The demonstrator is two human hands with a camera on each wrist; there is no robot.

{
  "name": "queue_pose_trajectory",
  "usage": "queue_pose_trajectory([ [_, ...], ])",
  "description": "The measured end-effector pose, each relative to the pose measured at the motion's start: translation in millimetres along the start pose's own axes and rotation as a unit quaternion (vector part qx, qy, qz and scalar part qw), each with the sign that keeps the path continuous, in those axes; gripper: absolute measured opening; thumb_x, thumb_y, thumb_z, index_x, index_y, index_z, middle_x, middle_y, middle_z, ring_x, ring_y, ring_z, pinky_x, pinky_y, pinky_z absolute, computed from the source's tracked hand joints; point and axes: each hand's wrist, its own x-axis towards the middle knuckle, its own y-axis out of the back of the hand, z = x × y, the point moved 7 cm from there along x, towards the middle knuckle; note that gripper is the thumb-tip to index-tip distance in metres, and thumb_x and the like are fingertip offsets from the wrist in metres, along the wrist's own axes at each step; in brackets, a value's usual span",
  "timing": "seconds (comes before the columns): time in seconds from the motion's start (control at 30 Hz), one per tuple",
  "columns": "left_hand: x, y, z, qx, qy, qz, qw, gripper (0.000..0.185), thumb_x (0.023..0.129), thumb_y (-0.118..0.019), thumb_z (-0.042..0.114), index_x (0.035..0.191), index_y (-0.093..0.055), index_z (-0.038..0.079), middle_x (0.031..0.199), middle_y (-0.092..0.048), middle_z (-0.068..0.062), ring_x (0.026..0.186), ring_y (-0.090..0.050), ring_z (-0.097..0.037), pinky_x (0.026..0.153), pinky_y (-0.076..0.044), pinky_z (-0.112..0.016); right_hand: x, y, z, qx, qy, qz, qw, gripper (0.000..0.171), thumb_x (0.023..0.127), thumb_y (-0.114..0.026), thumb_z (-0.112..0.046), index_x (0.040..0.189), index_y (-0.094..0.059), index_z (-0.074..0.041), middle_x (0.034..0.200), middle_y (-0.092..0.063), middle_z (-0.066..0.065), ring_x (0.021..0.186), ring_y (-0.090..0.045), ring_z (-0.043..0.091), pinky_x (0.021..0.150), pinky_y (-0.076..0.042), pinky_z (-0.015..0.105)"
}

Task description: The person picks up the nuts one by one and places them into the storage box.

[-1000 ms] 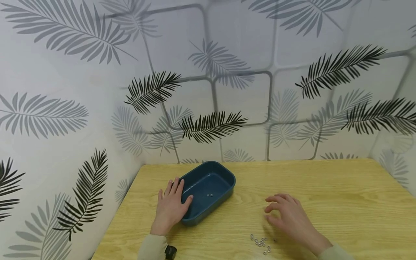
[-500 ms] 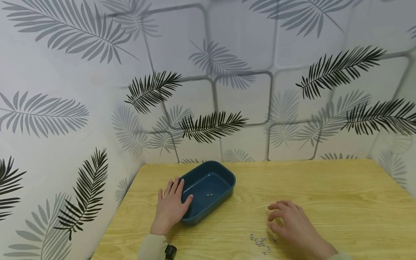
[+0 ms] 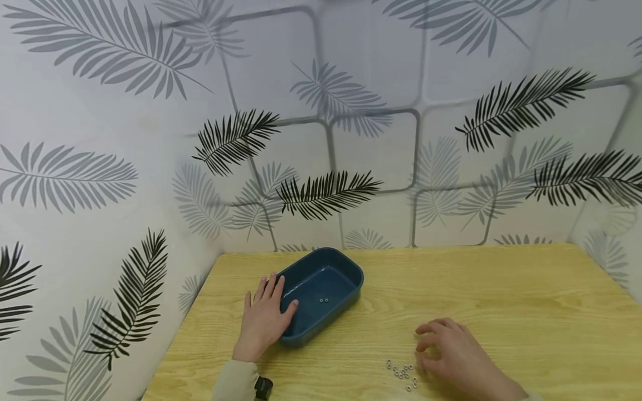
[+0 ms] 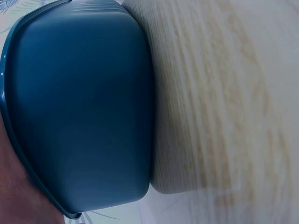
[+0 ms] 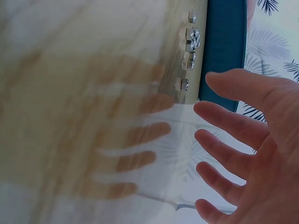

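Note:
A dark blue rectangular bin [image 3: 321, 284] stands on the table, with two small metal nuts [image 3: 324, 301] on its floor. Across its left rim rests my left hand [image 3: 263, 323], fingers spread and straight, the thumb over the inner side. The bin's outer wall [image 4: 88, 107] fills much of the left wrist view. Near the table's front lies a loose group of several small hex nuts [image 3: 401, 371]. My right hand [image 3: 453, 353] hovers just right of them, holding nothing. In the right wrist view its fingers [image 5: 229, 149] are apart and relaxed, above the tabletop.
The wood-grain tabletop [image 3: 501, 289] is glossy and reflects the right hand in the right wrist view. Behind it rises a wall [image 3: 371, 150] with a feather pattern. A dark band [image 3: 263, 388] sits on the left wrist.
My right hand has come down and slightly right, toward the front of the table; a single nut to the right of the group is now hidden by it. My left hand and the bin stay put.

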Motion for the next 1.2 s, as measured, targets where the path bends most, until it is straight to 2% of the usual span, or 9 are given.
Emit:
queue_pose_trajectory([
  [0.17,0.2,0.3,0.0,-0.002,0.000,0.000,1.0000,0.070,0.100,-0.050,0.049,0.156,-0.031,0.010,0.161,-0.021,-0.012,0.148,-0.015,-0.034,0.112,-0.013,-0.066,-2,-4,2,0.024,-0.003,-0.033,0.999,0.014,0.074,-0.084,-0.037,0.081,-0.073,-0.032,0.115,-0.065,-0.006,0.112,-0.054,0.026,0.092,-0.040,0.059],
  [0.33,0.4,-0.9,-0.4,0.001,0.002,-0.001,1.0000,0.070,0.100,-0.049,0.049,0.156,-0.031,0.011,0.162,-0.021,-0.012,0.148,-0.014,-0.034,0.112,-0.013,-0.065,-4,-10,4,0.014,-0.002,-0.052,0.999,0.016,0.072,-0.084,-0.040,0.080,-0.071,-0.034,0.114,-0.064,-0.007,0.112,-0.053,0.025,0.092,-0.039,0.059],
  [0.53,-0.8,-0.3,0.1,-0.001,-0.001,0.008,1.0000,0.070,0.100,-0.050,0.048,0.156,-0.031,0.010,0.162,-0.021,-0.012,0.148,-0.014,-0.034,0.113,-0.012,-0.065,-3,-13,-1,0.011,0.016,-0.048,0.999,0.016,0.073,-0.085,-0.035,0.079,-0.070,-0.034,0.113,-0.064,-0.008,0.111,-0.053,0.025,0.090,-0.040,0.060],
  [0.77,-1.8,0.5,2.1,0.000,-0.005,0.008,1.0000,0.069,0.100,-0.051,0.047,0.155,-0.032,0.010,0.161,-0.021,-0.013,0.148,-0.015,-0.034,0.112,-0.013,-0.065,-1,-15,-4,0.026,0.015,-0.056,0.998,0.016,0.076,-0.083,-0.031,0.077,-0.069,-0.036,0.111,-0.064,-0.009,0.110,-0.052,0.023,0.090,-0.039,0.061],
  [1.0,-1.0,1.8,2.2,-0.002,-0.005,0.009,0.9999,0.069,0.100,-0.051,0.047,0.155,-0.032,0.009,0.161,-0.021,-0.013,0.148,-0.016,-0.035,0.112,-0.013,-0.066,2,-17,-7,0.020,0.019,-0.046,0.999,0.014,0.077,-0.082,-0.034,0.076,-0.068,-0.037,0.109,-0.064,-0.010,0.107,-0.053,0.022,0.089,-0.041,0.060],
  [1.2,-1.1,2.2,2.6,-0.006,-0.002,0.006,1.0000,0.069,0.100,-0.051,0.047,0.155,-0.032,0.009,0.161,-0.021,-0.013,0.148,-0.015,-0.035,0.112,-0.012,-0.066,6,-19,-11,0.016,0.022,-0.055,0.998,0.015,0.077,-0.082,-0.032,0.075,-0.068,-0.039,0.108,-0.064,-0.010,0.106,-0.054,0.021,0.086,-0.042,0.059],
])
